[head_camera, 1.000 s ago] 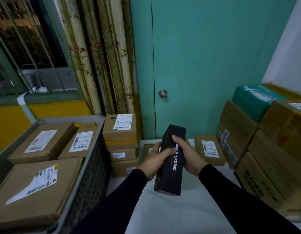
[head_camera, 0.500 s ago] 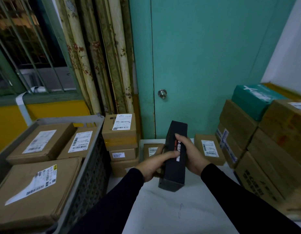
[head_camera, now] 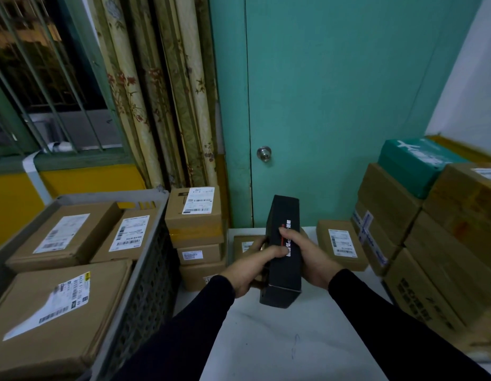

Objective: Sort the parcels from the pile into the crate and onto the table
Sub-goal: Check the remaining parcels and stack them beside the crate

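Fingers of the left hand curl round the left edge of the black box, thumb lying across its top face; fingers of the right hand wrap the right edge, thumb over the printed lettering. Both hands grip the same parcel, which is held above the white bench, clear of its surface, long axis pointing away from the person.

Handling, judged: rigid printed carton, smooth and probably a little slick; long and narrow. Sits easily in two hands, so likely light to moderate. Best hold is across the long side edges near mid-length, as now; an end hold would let it swing.

Grey plastic crate, left of the bench: holds three brown labelled cartons, one large carton nearest, two smaller behind it, lying flat, labels up. Little free floor visible inside.

Stack of three brown cartons stands between crate and bench. Flat small carton lies at the far end of the bench; another is partly hidden behind the left hand.

Pile on the right: stacked brown cartons with a teal parcel on top.
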The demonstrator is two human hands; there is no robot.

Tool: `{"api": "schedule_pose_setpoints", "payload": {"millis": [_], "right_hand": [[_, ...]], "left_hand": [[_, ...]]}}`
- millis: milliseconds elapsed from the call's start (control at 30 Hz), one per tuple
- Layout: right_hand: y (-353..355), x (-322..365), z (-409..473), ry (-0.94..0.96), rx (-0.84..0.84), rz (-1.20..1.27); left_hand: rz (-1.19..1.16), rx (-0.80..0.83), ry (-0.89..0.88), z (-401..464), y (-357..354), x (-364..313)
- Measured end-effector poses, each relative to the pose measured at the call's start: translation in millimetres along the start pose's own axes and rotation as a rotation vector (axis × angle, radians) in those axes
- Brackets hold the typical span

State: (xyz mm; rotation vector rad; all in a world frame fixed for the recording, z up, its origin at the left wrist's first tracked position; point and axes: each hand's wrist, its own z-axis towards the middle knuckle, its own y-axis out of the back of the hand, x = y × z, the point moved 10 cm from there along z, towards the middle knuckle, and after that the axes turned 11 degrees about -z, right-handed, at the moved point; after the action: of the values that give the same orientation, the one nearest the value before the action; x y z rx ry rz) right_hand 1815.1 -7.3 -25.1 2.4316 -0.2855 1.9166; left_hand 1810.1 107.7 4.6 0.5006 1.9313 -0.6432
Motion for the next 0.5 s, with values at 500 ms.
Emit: {"api": "schedule_pose_setpoints", "payload": {"millis": [500], "right_hand": [[13.0,14.5,-3.6,0.030,-0.333,-0.104]], "left_hand": [[0.241,-0.003,-0.154,1.1,2.3,-23.9]]}}
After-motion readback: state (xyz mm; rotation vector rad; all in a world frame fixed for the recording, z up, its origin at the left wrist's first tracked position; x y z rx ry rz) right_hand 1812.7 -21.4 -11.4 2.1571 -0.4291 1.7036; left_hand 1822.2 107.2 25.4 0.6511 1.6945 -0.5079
